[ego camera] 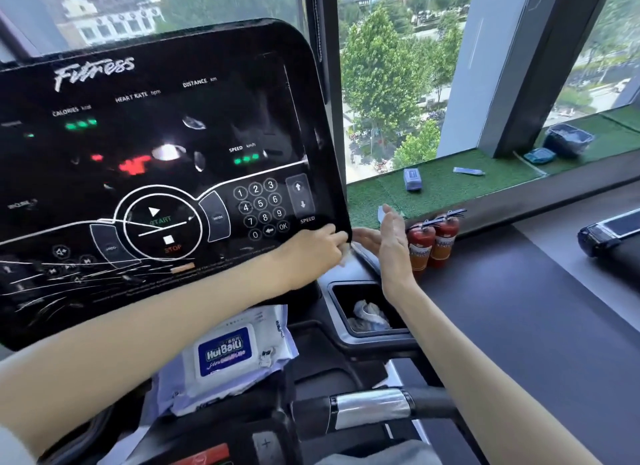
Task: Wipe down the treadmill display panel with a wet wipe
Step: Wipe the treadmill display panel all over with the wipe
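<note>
The black treadmill display panel (166, 174) fills the left half of the view, with streaks and droplets on its glass. My left hand (313, 253) reaches across to the panel's lower right corner with its fingers pinched together. A small pale scrap shows under the fingertips, and I cannot tell whether it is a wipe. My right hand (389, 243) is just right of that corner, palm facing left and fingers spread, with the fingertips behind the panel's edge. A white and blue wet wipe pack (228, 354) lies on the console below the panel.
A crumpled used wipe (369, 315) sits in the console's cup holder (374, 335). Two red fire extinguishers (433, 243) stand by the green-turfed window ledge (450, 184), which carries small packets and a bin. A chrome handlebar grip (372, 409) is below, and a second treadmill (609, 232) is at right.
</note>
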A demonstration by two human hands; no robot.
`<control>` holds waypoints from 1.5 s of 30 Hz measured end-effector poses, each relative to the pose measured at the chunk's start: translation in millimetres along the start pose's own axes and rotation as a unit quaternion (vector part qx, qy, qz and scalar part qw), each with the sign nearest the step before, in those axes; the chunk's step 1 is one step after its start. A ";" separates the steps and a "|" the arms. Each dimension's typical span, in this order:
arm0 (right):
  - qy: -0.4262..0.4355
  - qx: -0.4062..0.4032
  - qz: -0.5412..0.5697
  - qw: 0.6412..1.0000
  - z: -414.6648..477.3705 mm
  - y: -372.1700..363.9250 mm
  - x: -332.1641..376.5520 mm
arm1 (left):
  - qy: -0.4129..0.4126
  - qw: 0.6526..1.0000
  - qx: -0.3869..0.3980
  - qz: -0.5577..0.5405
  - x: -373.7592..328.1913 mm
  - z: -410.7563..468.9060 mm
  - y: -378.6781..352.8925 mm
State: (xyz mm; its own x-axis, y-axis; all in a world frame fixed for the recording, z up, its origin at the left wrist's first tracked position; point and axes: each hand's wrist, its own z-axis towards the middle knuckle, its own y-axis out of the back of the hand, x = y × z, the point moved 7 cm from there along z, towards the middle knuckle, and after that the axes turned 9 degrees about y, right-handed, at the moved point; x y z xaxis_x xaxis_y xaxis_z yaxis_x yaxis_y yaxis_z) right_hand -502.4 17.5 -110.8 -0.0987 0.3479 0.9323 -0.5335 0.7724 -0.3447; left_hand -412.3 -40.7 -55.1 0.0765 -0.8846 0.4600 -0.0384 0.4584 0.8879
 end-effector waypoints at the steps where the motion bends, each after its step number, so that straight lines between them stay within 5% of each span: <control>1: 0.004 0.005 -0.003 1.000 0.7 -0.6 0.7 | -0.015 0.999 0.041 0.011 -6.0 -4.7 -10.0; 3: 0.010 0.009 -0.012 1.000 0.3 -1.3 2.5 | -0.003 0.996 0.088 0.009 -1.9 -7.1 -13.9; 7: 0.021 0.003 -0.031 0.999 -1.0 -2.0 2.2 | 0.003 0.999 -0.012 0.033 4.2 0.0 3.0; 10: 0.025 0.008 -0.042 0.999 -0.2 -2.2 2.8 | -0.023 0.994 0.084 0.064 -8.6 -5.7 -19.0; 16: 0.033 0.002 -0.060 0.998 -1.1 -3.5 1.9 | 0.021 0.999 -0.021 -0.038 9.6 -1.2 7.1; 21: 0.027 -0.005 -0.067 0.997 -1.3 -3.3 4.3 | 0.014 0.995 0.054 -0.081 9.5 -15.0 -7.5; 26: 0.028 -0.032 -0.087 0.995 -7.7 -5.8 2.7 | 0.050 0.976 0.002 -0.211 15.1 -13.0 2.9; 34: 0.058 -0.051 -0.148 0.986 -29.6 -14.9 15.9 | 0.099 0.963 0.036 -0.249 20.1 -25.2 -16.1; 45: 0.118 -0.052 -0.269 0.955 -85.0 -76.0 23.3 | 0.198 0.925 -0.016 -0.324 69.5 -104.7 -36.8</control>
State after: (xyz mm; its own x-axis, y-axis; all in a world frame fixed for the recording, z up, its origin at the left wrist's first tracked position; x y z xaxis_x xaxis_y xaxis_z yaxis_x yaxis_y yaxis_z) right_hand -392.7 12.0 -72.2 0.3641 -0.0131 0.9313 -0.3662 0.9174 0.1560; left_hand -301.2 -110.1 -55.9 0.4322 -0.8768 -0.2107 0.1732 -0.1485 0.9736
